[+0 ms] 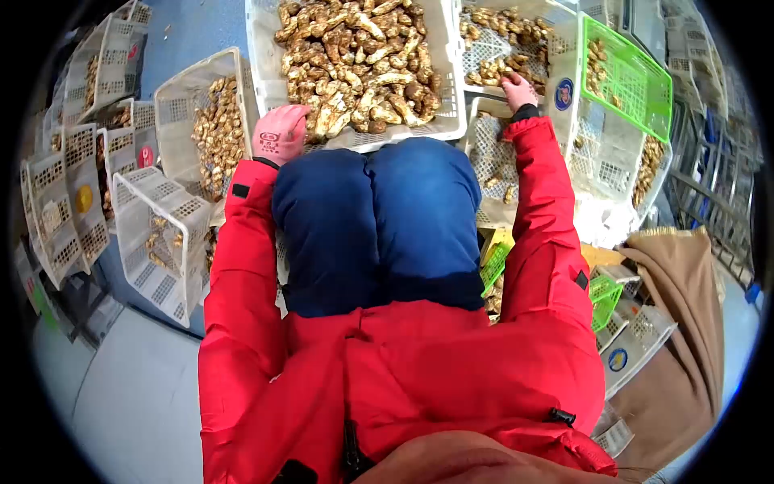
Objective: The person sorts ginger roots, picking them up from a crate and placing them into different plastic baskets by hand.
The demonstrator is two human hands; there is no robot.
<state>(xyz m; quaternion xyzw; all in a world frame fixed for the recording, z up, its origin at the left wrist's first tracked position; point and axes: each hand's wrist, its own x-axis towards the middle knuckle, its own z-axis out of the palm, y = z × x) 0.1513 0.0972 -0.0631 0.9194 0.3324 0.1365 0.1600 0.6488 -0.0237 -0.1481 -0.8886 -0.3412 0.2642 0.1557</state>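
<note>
Wearing a pink glove on my left hand [280,133]; dark printed mark [269,137] on its back, too small to read. Left fingers loosely curled at the near corner of a large white crate [264,48], beside the mushrooms [359,60] heaped in it just beyond my knees — cannot tell whether they grip one. Right hand [520,91] over a second crate [481,58], fingers bent downward near the mushrooms there; grip also unclear. Labels: round blue sticker [563,93] near my right wrist, another blue disc [617,359] lower right, yellow disc [84,197] and pink disc [145,156] among the crates at left — no words legible. Floor [193,32] blue, paler lower left. One bright green basket [637,89]; brown cloth [669,282] and metal racks [713,177] at right.
</note>
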